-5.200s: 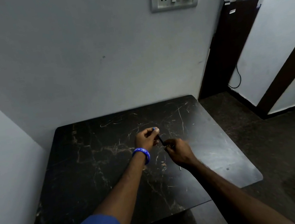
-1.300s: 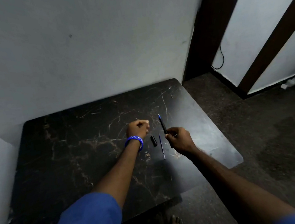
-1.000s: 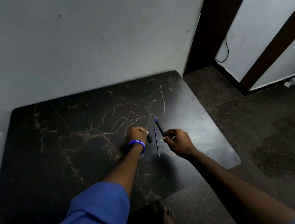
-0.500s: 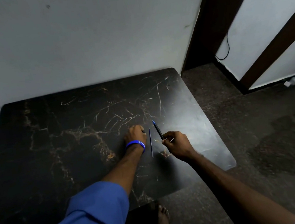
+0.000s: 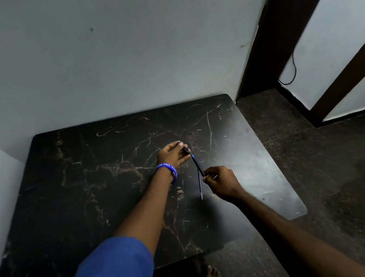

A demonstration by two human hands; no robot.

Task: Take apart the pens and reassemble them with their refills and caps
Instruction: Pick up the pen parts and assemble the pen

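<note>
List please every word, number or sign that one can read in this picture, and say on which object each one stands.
"GNC-P...": white letters on the blue wristband of the left hand; only this part is legible, and the rest curves away or is blurred.
Pen barrel, held by the right hand: no print can be made out.
Refill on the table: no print can be made out.
</note>
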